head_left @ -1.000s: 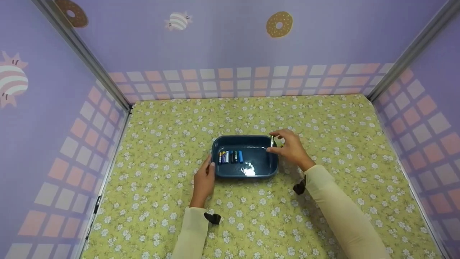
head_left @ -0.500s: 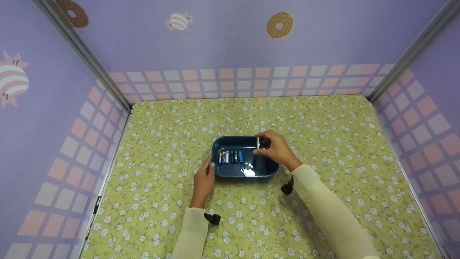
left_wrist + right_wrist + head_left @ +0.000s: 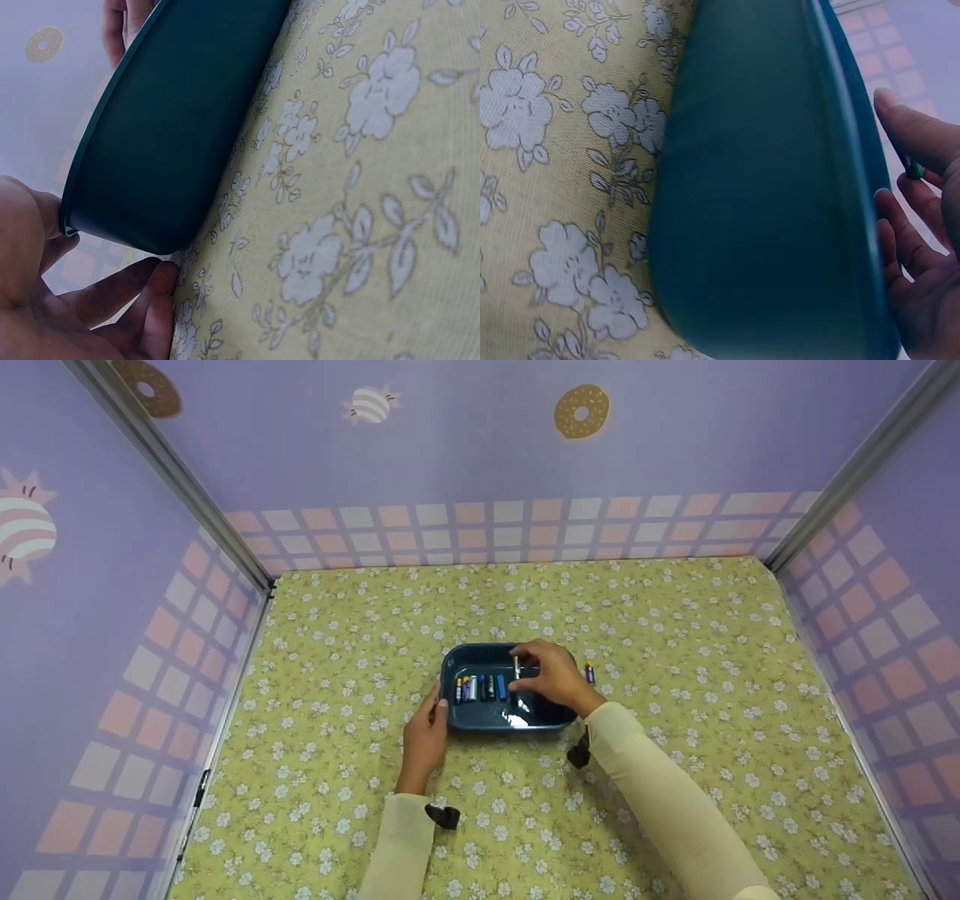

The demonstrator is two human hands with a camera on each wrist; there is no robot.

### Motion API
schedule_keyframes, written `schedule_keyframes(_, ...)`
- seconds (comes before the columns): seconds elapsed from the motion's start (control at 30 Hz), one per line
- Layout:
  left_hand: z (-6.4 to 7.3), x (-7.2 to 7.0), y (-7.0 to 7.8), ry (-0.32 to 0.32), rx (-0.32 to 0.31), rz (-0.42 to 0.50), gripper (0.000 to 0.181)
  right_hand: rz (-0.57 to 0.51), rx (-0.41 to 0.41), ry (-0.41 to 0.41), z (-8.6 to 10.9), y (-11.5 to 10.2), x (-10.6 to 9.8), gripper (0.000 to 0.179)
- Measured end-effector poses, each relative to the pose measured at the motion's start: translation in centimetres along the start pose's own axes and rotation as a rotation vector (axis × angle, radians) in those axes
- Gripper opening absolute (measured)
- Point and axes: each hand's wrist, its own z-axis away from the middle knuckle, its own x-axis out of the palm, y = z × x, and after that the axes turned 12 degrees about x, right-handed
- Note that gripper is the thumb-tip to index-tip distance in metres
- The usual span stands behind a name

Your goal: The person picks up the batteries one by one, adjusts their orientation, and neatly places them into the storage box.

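Observation:
A dark blue plastic tub (image 3: pixel 510 728) stands on the flowered cloth, with several batteries (image 3: pixel 481 688) lying side by side in its left half. My left hand (image 3: pixel 425 739) holds the tub's left end. In the left wrist view its thumb is at the rim and the fingertips (image 3: pixel 161 279) touch near the bottom edge. Over the inside of the tub, my right hand (image 3: pixel 556 675) pinches a battery (image 3: pixel 517 666) between thumb and fingers, just right of the row. Only a green end of this battery (image 3: pixel 913 171) shows in the right wrist view; the tub wall hides the row there.
A purple and yellow battery (image 3: pixel 590 673) lies on the cloth just right of the tub. Purple patterned walls (image 3: pixel 480 457) stand at the back and both sides of the cloth-covered table (image 3: pixel 337 645).
My right hand has moved left with the battery, from the tub's right rim to beside the row. The purple and yellow battery has come into view. My left hand stays put.

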Motion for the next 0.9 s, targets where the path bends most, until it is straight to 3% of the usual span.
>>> schedule_keyframes(0.43,0.0,0.0,-0.1,0.007,0.013,-0.005,0.054,0.105,-0.025,-0.024,-0.4,0.7,2.1,0.058)
schedule_keyframes(0.9,0.1,-0.2,-0.3,-0.004,0.018,-0.011,0.055,0.135,0.015,-0.041,-0.6,0.9,3.2,0.059)
